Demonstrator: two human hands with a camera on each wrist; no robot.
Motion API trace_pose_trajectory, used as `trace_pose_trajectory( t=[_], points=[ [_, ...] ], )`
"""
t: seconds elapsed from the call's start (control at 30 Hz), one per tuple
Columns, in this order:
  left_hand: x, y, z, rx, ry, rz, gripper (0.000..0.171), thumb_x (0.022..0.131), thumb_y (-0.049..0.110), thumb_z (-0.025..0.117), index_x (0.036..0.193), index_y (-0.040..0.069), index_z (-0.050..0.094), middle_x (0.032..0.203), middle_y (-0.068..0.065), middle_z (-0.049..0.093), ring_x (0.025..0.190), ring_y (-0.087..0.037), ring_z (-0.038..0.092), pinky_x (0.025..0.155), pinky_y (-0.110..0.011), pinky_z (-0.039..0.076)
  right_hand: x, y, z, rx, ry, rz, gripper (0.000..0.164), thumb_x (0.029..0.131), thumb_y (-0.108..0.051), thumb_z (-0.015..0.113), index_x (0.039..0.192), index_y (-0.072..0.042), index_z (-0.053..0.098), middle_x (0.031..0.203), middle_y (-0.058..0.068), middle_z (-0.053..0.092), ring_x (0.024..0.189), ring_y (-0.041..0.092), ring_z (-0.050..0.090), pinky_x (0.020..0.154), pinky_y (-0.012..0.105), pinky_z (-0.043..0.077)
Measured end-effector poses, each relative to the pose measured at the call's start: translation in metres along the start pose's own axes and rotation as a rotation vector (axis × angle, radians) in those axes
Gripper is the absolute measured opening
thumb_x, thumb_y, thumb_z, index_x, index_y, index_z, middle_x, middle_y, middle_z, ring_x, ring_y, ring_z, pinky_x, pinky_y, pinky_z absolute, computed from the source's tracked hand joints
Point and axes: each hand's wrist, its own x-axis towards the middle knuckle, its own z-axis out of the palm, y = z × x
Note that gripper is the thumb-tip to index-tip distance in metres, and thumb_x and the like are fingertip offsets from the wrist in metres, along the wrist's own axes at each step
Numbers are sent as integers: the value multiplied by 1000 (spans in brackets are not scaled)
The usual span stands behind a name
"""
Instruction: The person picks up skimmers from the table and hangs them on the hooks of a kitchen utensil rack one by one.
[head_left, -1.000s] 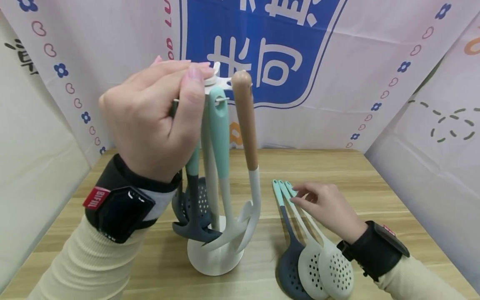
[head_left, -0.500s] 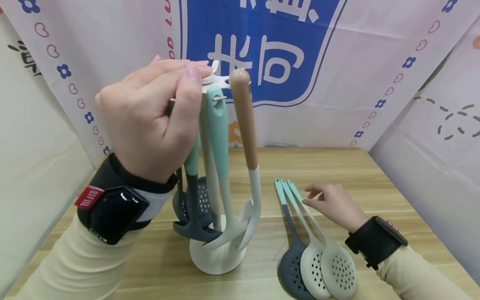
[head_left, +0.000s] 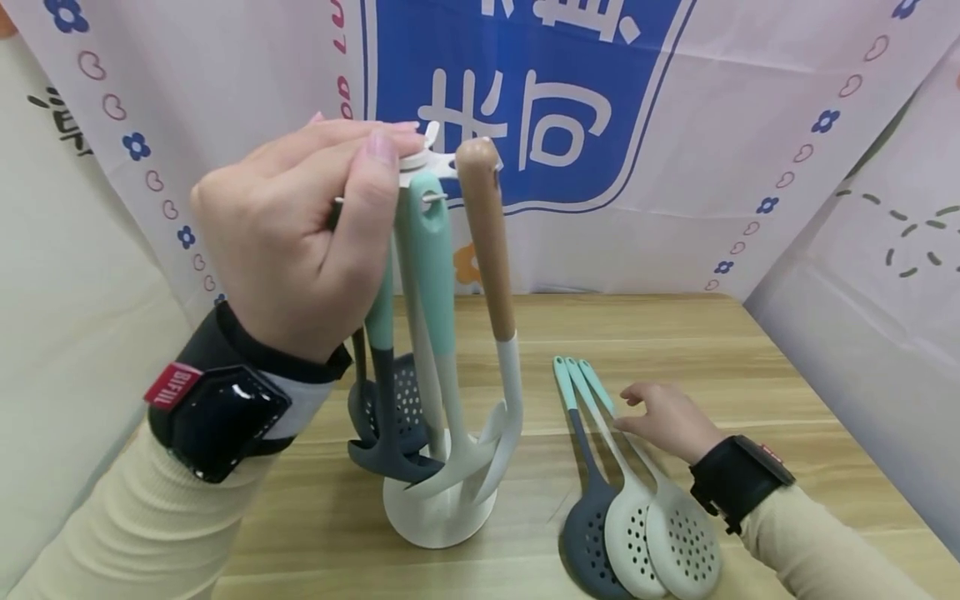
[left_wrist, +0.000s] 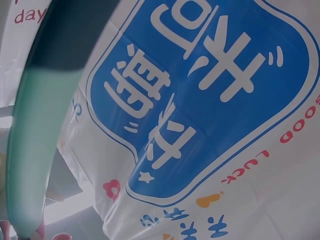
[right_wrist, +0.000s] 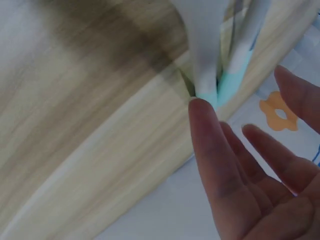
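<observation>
My left hand [head_left: 292,225] grips the top of a white utensil stand [head_left: 442,521], with the thumb in front and the other fingers over it. From the stand hang a grey spoon-like utensil with a teal handle [head_left: 432,267], a white utensil with a wooden handle [head_left: 486,242] and several dark ones. A dark utensil's teal handle [left_wrist: 40,130] fills the left side of the left wrist view. My right hand [head_left: 666,421] is beside three skimmers, one dark [head_left: 596,533] and two pale [head_left: 636,533]. Its fingers [right_wrist: 210,135] are loosely bent and hold nothing; whether a fingertip touches a handle, I cannot tell.
Everything stands or lies on a wooden table [head_left: 645,325]. A white printed cloth [head_left: 600,250] with a blue sign hangs behind it, and pale cloth walls [head_left: 885,333] flank both sides.
My right hand has drawn away from the skimmer handles, slightly right and down. The left hand keeps its grip on the stand. The whole view has shifted a little.
</observation>
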Motion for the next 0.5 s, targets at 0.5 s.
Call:
trace_pose_trajectory(
  t=[0.5],
  points=[
    [26, 77, -23, -145, 13, -98, 36, 97, 23, 54, 91, 7, 86, 102, -1, 84, 85, -30, 81, 57, -16, 24, 13, 11, 17, 31, -111, 59, 32, 97, -10, 70, 119, 14, 69, 67, 5, 62, 50, 12, 55, 52, 27, 48]
  ],
)
